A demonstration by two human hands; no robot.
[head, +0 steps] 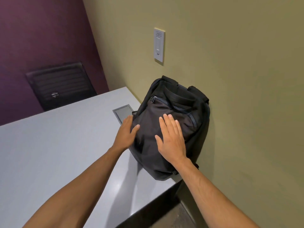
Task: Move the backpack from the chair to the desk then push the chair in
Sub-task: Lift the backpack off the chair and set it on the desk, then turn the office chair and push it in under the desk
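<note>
The black backpack (pixel 177 102) lies on the grey desk (pixel 54 153), its back against the olive wall and its front pocket facing up. My left hand (pixel 126 132) rests flat against the bag's left side, fingers together, thumb on the fabric. Over the front pocket my right hand (pixel 171 137) lies flat with the fingers spread. Neither hand grips anything. A black chair (pixel 60 84) stands beyond the far edge of the desk, only its mesh back showing.
A grey cable hatch (pixel 123 112) is set into the desk just left of the bag. A wall plate (pixel 159 44) sits on the olive wall above the bag. The desk's near right corner ends close to the wall, with floor (pixel 181 216) below it.
</note>
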